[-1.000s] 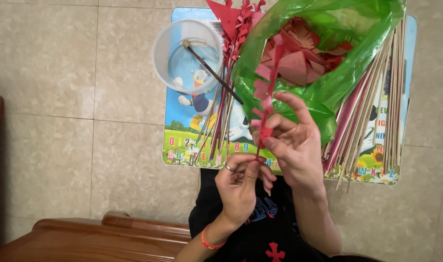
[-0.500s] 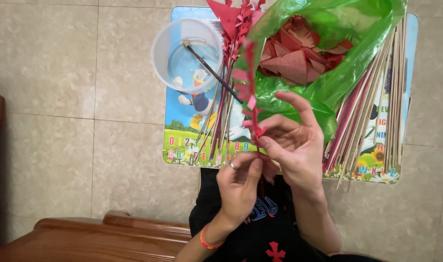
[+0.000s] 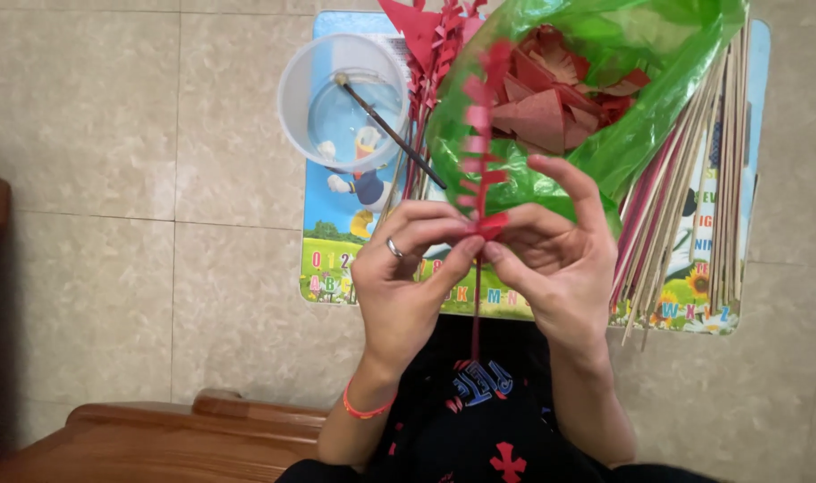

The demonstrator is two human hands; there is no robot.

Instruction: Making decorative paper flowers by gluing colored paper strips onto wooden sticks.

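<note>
Since a moment ago the fringed red paper strip point(image 3: 481, 134) stands more upright and my two hands have drawn together on it, so the wrapping point now sits right between my fingertips. My left hand point(image 3: 406, 268) is closed, pinching the paper at the thin stick point(image 3: 476, 313), and my right hand point(image 3: 551, 259) pinches the same spot with thumb and forefinger, its other fingers spread loosely. Strip and stick are held above the mat point(image 3: 336, 259), in front of the green bag point(image 3: 640, 125) beside the plastic cup point(image 3: 341, 98).
</note>
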